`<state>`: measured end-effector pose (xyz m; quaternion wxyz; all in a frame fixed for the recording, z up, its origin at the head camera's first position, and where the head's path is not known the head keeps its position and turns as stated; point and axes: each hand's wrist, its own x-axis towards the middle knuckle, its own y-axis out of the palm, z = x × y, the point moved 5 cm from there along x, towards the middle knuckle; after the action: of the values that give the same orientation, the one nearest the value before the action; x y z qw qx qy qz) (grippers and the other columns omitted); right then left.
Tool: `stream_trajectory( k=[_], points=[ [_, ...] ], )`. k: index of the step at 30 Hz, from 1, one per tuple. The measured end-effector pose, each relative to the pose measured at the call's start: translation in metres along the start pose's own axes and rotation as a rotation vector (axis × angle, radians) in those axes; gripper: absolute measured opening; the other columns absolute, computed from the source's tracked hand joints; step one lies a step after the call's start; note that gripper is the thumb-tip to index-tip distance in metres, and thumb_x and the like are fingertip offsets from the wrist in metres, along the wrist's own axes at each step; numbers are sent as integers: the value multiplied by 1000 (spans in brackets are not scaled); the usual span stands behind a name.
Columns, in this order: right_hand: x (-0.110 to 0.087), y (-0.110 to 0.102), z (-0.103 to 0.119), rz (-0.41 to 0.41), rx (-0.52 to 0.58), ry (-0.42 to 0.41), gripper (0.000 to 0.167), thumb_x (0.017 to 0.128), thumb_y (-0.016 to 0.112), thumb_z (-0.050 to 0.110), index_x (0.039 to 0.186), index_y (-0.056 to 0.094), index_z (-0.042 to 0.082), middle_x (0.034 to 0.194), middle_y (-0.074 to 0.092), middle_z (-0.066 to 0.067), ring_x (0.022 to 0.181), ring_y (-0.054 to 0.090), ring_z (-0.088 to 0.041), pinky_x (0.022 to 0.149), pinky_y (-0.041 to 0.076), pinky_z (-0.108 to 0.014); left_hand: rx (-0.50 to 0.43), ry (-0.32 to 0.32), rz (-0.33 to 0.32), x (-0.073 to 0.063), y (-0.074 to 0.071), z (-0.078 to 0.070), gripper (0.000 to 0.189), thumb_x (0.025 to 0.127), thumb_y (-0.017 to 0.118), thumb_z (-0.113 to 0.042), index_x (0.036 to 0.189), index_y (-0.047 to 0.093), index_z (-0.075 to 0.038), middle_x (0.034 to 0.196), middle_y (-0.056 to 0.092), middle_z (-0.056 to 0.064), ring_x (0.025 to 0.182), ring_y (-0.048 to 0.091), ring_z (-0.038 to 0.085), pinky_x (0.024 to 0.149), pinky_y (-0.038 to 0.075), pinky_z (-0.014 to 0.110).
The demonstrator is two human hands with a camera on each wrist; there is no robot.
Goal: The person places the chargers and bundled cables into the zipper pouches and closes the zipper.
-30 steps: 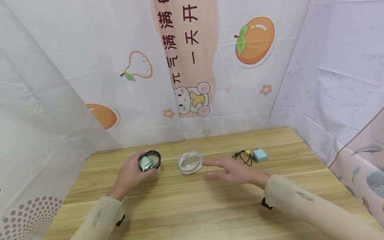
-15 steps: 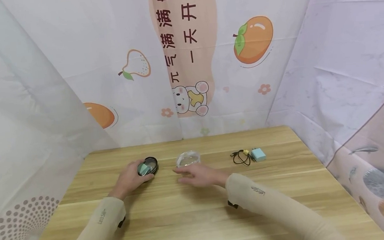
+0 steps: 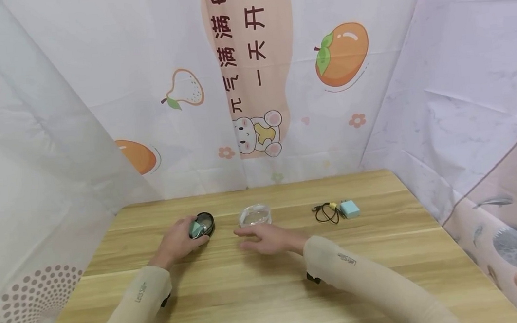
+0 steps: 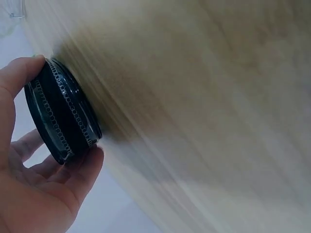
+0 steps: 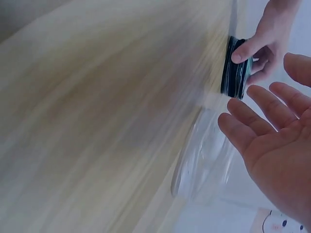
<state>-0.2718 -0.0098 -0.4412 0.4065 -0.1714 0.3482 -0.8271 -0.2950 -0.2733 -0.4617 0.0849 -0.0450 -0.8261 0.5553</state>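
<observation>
My left hand (image 3: pixel 179 241) grips a small round zip pouch (image 3: pixel 203 226) with black sides and a clear top, on the left of the table. Something pale green shows through that top. In the left wrist view the thumb and fingers curl round the rim of the zip pouch (image 4: pixel 63 111), where a zip runs along the black side. Fingers spread and holding nothing, my right hand (image 3: pixel 264 238) is in front of a clear, white-edged round pouch (image 3: pixel 254 214) and covers its near edge. In the right wrist view the clear pouch (image 5: pixel 201 155) stands beside those fingers.
At the right of the wooden table (image 3: pixel 265 288) lie a black cable (image 3: pixel 327 214) with a yellow part and a light blue charger plug (image 3: pixel 349 209). A printed cloth (image 3: pixel 188 155) hangs behind the table's back edge.
My right hand has moved left, from near the cable to in front of the clear pouch. The left hand has shifted slightly nearer with the black pouch still held.
</observation>
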Motion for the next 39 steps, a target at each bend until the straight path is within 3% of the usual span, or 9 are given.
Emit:
stream_trajectory(
  k=[6, 11, 14, 20, 25, 30, 35, 39],
  points=[
    [-27, -23, -13, -56, -5, 40, 55, 106, 54, 37, 151, 47, 7, 154, 46, -7, 143, 40, -26, 116, 33, -45, 68, 142, -84, -10, 0, -15, 75, 90, 76, -43, 144, 51, 3, 141, 47, 35, 130, 43, 53, 102, 39, 66],
    [-60, -60, -27, -148, -61, 90, 54, 106, 53, 37, 152, 46, 9, 155, 46, -9, 143, 40, -30, 115, 32, -51, 81, 253, -192, -13, -6, -33, 52, 94, 73, -30, 133, 63, 3, 135, 55, 30, 125, 49, 49, 102, 40, 64],
    [-82, -80, -41, -227, -152, 100, 48, 106, 55, 30, 148, 51, 6, 148, 53, -11, 134, 51, -30, 110, 41, -51, 84, 294, -249, -13, -9, -43, 40, 94, 73, -20, 126, 67, 3, 126, 62, 25, 117, 56, 46, 98, 44, 60],
    [-126, -100, -78, -417, -458, 84, 33, 99, 65, 12, 130, 65, 0, 127, 67, -16, 109, 66, -34, 91, 54, -50, 97, 262, -318, -19, -10, -54, 25, 91, 73, -9, 113, 72, 3, 109, 68, 21, 101, 62, 42, 89, 52, 55],
    [-156, -113, -99, -573, -631, 102, 32, 86, 71, -7, 118, 68, -6, 112, 68, -22, 103, 64, -44, 88, 54, -55, 143, 204, -270, -23, -4, -53, 29, 92, 71, -11, 116, 70, 7, 111, 65, 25, 106, 59, 45, 92, 50, 56],
    [-172, -116, -116, -542, -660, 182, 29, 87, 70, -7, 115, 69, -6, 106, 67, -20, 95, 66, -39, 82, 57, -50, 237, 214, -219, -23, 3, -50, 34, 92, 72, -13, 118, 68, 8, 114, 63, 27, 110, 57, 45, 95, 49, 56],
    [-178, -113, -128, -501, -652, 190, 25, 82, 73, -10, 105, 74, -2, 95, 68, -14, 81, 67, -31, 74, 58, -45, 274, 227, -219, -22, 7, -51, 31, 90, 72, -12, 115, 69, 7, 113, 62, 26, 107, 57, 44, 88, 52, 55],
    [-176, -115, -134, -481, -666, 210, 32, 76, 73, -14, 106, 73, -3, 96, 68, -14, 84, 67, -33, 76, 58, -47, 286, 228, -238, -21, 10, -51, 28, 90, 72, -11, 112, 69, 5, 113, 62, 25, 104, 57, 43, 82, 55, 54]
  ],
)
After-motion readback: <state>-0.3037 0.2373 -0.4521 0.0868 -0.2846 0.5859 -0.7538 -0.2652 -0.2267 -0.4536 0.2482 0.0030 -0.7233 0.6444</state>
